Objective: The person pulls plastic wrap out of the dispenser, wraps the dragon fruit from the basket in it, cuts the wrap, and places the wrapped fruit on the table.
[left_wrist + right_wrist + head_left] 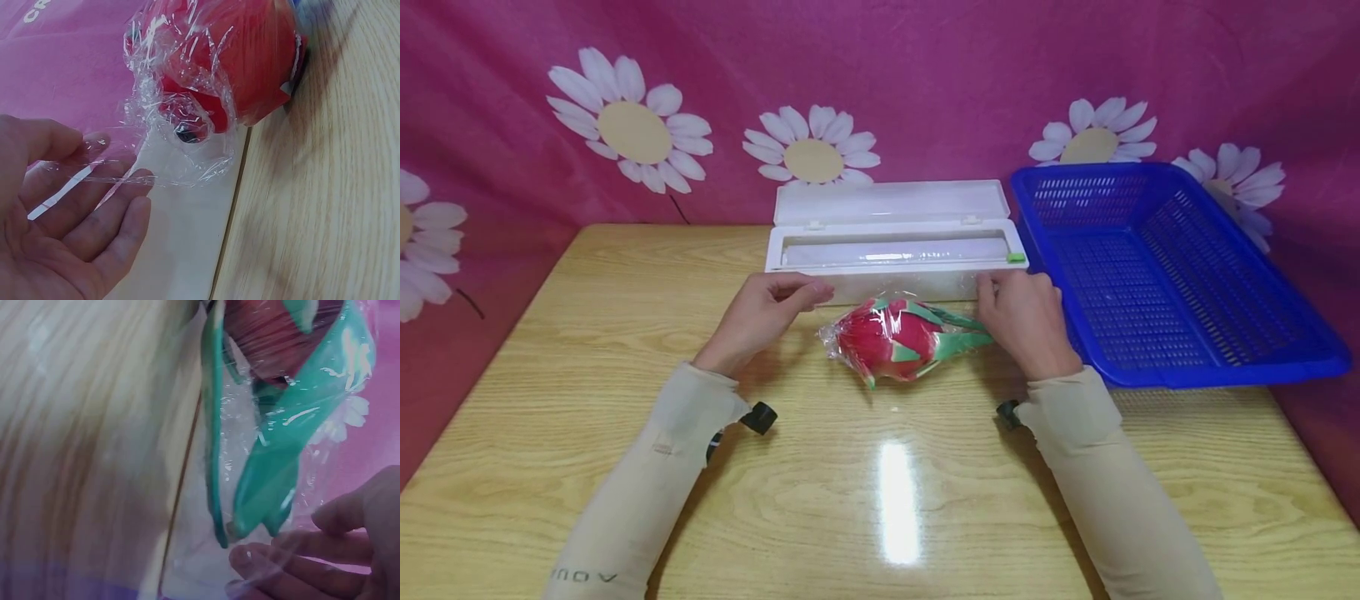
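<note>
A red dragon fruit (880, 337) with green leaf tips lies on its side at the middle of the table, wrapped in clear plastic wrap (209, 165). My left hand (758, 321) is at the fruit's blunt end; in the left wrist view its thumb and finger pinch the edge of the loose film. On the leafy side, my right hand (1024, 323) pinches the film beyond the green tips (269, 487), as the right wrist view shows. Right behind the fruit stands a white wrap dispenser (895, 287), its lid (891, 202) raised and a film roll (895, 252) inside.
At the right, a blue plastic basket (1210, 377) reaches over the table's right edge, close by my right hand. A green slide cutter (1016, 258) sits at the dispenser's right end. Pink flowered cloth (925, 92) hangs behind the wooden table (820, 500).
</note>
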{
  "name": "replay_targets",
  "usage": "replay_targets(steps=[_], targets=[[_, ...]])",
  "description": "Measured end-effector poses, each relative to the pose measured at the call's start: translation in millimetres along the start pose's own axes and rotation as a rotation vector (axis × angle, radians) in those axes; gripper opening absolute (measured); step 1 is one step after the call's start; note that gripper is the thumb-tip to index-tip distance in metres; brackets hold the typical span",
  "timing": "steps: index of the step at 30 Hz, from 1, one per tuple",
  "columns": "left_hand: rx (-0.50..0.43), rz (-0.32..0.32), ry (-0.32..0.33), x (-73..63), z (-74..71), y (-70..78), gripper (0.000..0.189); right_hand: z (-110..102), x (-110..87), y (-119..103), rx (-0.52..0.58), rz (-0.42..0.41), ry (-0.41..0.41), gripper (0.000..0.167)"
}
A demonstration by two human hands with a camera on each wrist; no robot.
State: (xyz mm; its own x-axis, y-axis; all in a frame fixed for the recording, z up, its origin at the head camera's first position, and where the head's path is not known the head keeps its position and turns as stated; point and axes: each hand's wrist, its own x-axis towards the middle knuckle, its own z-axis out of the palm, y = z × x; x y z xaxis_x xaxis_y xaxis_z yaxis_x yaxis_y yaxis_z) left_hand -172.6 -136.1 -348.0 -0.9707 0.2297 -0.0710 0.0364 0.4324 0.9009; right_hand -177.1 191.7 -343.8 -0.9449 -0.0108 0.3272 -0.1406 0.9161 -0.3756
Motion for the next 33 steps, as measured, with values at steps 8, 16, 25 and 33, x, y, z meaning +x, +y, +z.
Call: replay_targets(steps=[8,16,25,33], targets=[[0.031,-0.034,0.009,0.4,-1.3,-0.1,0.042,-8,-2.0,-3,-0.002,-0.011,-0.015,0.034],[0.002,-0.008,-0.010,-0.4,-1.5,1.9,0.038,-18,-2.2,-5,0.059,0.021,-0.061,0.031],[-0.010,0.017,-0.019,-0.8,-2.6,3.7,0.035,-28,-1.6,-6,0.096,0.014,-0.091,0.031],[-0.001,0.016,-0.035,-2.8,-5.8,6.2,0.034,-28,-2.1,-4,0.206,-0.067,-0.119,0.027]])
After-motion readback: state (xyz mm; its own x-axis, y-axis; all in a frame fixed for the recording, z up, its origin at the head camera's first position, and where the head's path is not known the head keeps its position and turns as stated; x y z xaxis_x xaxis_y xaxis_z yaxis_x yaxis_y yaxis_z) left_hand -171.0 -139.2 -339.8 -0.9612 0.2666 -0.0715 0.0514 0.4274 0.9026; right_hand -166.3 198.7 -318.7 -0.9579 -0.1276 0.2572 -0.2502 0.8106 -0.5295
